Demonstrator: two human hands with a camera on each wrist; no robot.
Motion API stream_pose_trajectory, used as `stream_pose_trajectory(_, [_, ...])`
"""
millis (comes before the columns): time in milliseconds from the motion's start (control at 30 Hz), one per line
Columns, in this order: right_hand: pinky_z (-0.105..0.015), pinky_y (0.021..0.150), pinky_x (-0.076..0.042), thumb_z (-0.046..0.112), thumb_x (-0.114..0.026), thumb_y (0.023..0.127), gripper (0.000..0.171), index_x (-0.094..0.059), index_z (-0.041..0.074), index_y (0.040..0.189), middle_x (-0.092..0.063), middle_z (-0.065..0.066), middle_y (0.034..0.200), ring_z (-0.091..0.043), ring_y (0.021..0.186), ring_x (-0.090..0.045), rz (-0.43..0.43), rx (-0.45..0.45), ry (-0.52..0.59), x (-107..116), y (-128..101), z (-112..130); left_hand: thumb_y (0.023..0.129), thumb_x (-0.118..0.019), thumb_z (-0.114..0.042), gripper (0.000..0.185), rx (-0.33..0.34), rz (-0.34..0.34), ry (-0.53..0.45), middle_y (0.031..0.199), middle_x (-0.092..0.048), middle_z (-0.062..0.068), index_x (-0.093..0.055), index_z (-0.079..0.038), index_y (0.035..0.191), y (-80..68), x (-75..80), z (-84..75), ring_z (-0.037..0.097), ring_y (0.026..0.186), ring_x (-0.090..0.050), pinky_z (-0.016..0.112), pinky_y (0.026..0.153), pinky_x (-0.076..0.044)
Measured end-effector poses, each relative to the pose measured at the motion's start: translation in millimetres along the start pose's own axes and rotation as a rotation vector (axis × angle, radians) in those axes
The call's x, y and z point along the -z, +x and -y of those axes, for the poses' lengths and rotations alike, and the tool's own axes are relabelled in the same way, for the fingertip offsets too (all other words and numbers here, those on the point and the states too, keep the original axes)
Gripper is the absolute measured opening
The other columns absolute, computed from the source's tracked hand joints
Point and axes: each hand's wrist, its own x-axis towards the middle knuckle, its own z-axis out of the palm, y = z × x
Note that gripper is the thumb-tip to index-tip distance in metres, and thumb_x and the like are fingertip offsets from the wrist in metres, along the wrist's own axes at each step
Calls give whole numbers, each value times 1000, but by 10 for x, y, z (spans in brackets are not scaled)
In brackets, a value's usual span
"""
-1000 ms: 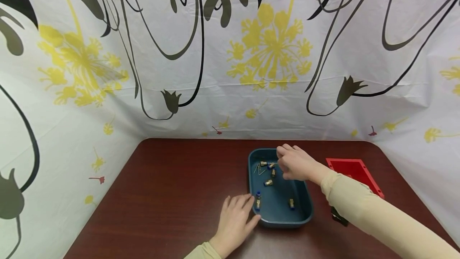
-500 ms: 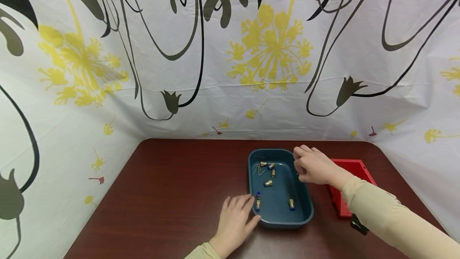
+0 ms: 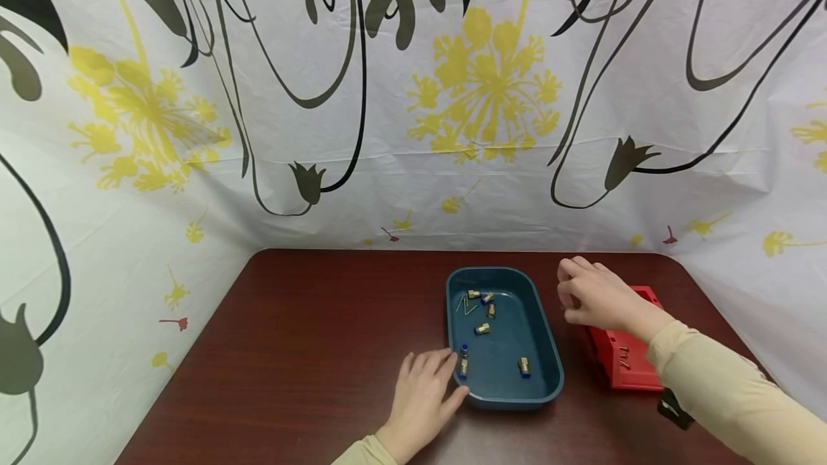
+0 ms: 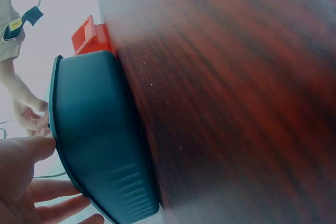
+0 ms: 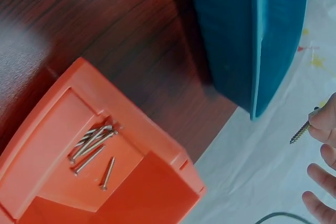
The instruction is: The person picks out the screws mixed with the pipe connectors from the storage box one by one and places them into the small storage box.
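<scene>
- Fingers of the right hand pinch a small screw by its head, with the point hanging free, as the right wrist view shows; the other fingers of that hand curl loosely below it.
- Right hand and screw hover above the far end of the red tray, which sits on the surface just right of the blue tray.
- Several screws already lie in a loose heap in the red tray's recess, so I judge the held one belongs there too.
- Doing this well likely means carrying the screw over the open recess rather than the raised rim, lowering it close to the floor of the tray, and only then parting the pinch, so it does not bounce out.
- Left hand rests flat on the surface with straight, relaxed fingers against the near left corner of the blue tray, steadying it; keeping it there should stop the tray sliding.
- Brass fittings with blue caps and a few thin screws remain in the blue tray.
- Compared with a second ago, the right hand has left the far end of the blue tray and crossed rightwards to the red tray; the left hand and the fittings have not shifted.
</scene>
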Motion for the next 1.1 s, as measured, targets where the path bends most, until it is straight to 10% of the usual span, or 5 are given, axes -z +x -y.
stream_pose_trajectory(1100, [-32,53,-28,16,-71,60,29,-45,26,53,-40,2,79,-21,74,-38,48,-180,-65,-54,-519,-567,80,-60,-42,44,4,18,-6,110,-55,1,-61,-11,112,-3,-6,3,20,96,-51,51,82,-37])
